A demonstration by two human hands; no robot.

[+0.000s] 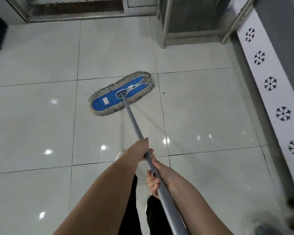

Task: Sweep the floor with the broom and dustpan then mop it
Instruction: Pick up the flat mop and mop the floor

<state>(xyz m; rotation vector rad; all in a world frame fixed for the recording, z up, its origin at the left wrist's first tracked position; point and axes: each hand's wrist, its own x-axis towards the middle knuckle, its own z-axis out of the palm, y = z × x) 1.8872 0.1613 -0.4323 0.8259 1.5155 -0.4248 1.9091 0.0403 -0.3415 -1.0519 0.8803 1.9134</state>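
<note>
Head view, both hands (148,164) clamped on mop handle (134,123), mop head (120,93) well ahead on floor (41,116)

The mop head (121,93) lies flat on the tiled floor (41,124), near the middle of the view, its long side running from lower left to upper right. The mop handle (136,126) rises from the middle of the head, slanting back and to the right toward the person. The left hand (140,148) wraps the handle further forward; the right hand (157,177) wraps it just behind, closer to the body. A small speck (163,93) lies on the floor just right of the mop head. Beyond the mop, a metal frame (165,22) stands at the upper right. A patterned panel (270,85) runs along the right side. A door threshold (75,16) crosses the far edge.
</note>
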